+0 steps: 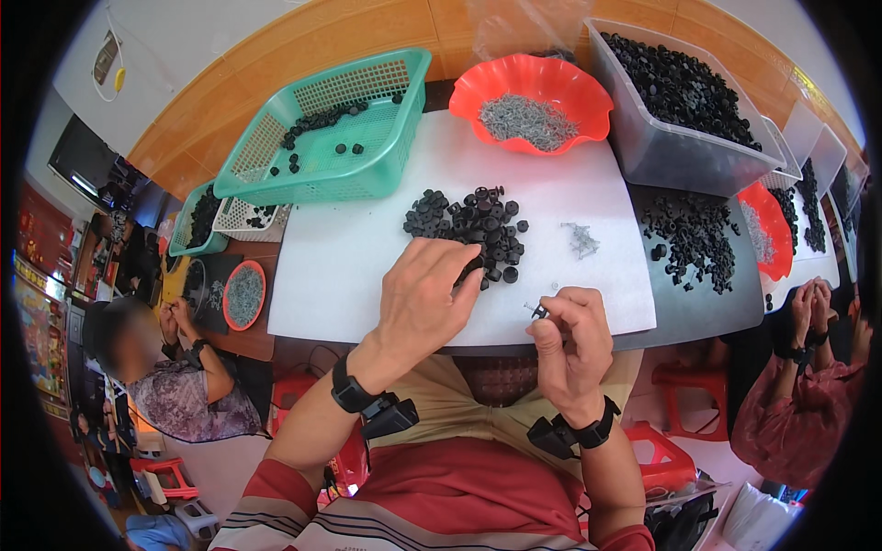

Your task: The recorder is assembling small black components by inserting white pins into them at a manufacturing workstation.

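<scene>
My left hand [424, 286] is at the near edge of a pile of small black plastic parts [487, 220] on the white sheet. Its thumb and forefinger curl around a black part [471, 267], though the other fingertips are hidden. To the right of the pile, my right hand [577, 347] pinches a small black plastic part with a screw [538, 312] between thumb and fingers, above the sheet's near edge. A little heap of loose screws [580, 241] lies on the sheet beyond that hand.
A green basket [317, 188] with black parts stands back left. A red scalloped bowl [467, 90] of screws and a clear bin [680, 151] full of black parts stand at the back. More black parts [694, 241] lie on the dark tabletop at right. People [197, 395] sit at both sides.
</scene>
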`<state>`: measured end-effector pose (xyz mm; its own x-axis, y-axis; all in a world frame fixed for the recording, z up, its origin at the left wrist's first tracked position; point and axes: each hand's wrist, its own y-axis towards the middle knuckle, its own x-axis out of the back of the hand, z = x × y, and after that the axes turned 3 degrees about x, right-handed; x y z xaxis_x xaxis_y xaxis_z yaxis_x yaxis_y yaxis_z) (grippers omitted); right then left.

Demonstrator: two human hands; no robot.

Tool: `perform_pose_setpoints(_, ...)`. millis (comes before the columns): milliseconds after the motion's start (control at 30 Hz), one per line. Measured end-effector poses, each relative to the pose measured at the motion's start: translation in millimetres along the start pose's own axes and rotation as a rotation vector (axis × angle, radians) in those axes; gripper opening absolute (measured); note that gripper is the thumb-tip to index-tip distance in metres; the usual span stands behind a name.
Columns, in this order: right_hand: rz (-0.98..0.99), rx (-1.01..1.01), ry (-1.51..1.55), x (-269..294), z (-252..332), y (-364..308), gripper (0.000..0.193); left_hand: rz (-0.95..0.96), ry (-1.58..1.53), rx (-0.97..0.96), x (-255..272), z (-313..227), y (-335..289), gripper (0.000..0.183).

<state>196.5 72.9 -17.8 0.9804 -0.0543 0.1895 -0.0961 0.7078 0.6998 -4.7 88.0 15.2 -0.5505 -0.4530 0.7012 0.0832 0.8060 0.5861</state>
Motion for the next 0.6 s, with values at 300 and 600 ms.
perform_pose_setpoints(300, -0.027, -0.079, 0.063, -1.3, -1.1, -3.0, 0.019, 0.004, -0.059, -0.005, 10.8, 7.1, -3.0, 0.03)
perform_pose_setpoints(600, -0.05, -0.101, 0.074, -2.1, -1.8, -3.4, 0.018, 0.081, -0.354, 0.226, 25.8, 5.3, -11.8, 0.026)
